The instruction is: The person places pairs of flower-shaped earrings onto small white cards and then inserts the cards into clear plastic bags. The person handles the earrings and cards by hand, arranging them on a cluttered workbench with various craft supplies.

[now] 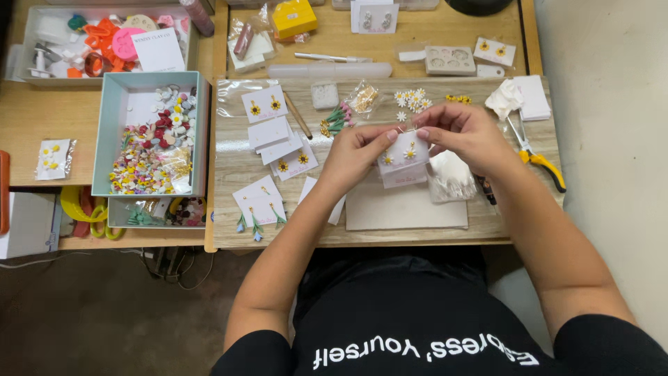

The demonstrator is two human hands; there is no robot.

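- the small white card point(403, 154) with two white daisy earrings sits pinched between both hands above the pale wooden board point(236, 167), a second card tucked partly behind and below it, mostly hidden.
- left hand point(355, 154) grips the card's left edge, thumb on its face; the other fingers curl behind and cannot be seen.
- right hand point(465, 132) has its fingertips bunched at the card's top edge; whatever tiny piece they nip there is too small to make out.
- a clear plastic bag point(451, 177) lies just beside the card, partly under the right wrist, its contents unclear.
- the yellow-handled pliers point(536, 157) show past the right forearm, which covers a dark tool point(487, 189) so only its tip shows.
- the pale blue box point(111, 139) on the left holds a heap of small beads and flower pieces, red, white and yellow mixed, too fine to sort out.
- the grey tray point(28, 42) at top left holds orange and pink cutters and a white card; its upper rim is cut off by the picture's edge.
- a shallow box point(167, 212) below the blue one holds green and dark bits, half hidden.
- loose daisy flowers point(412, 101) lie on the board beyond the hands, with sunflower earring cards point(266, 106) well to the left.
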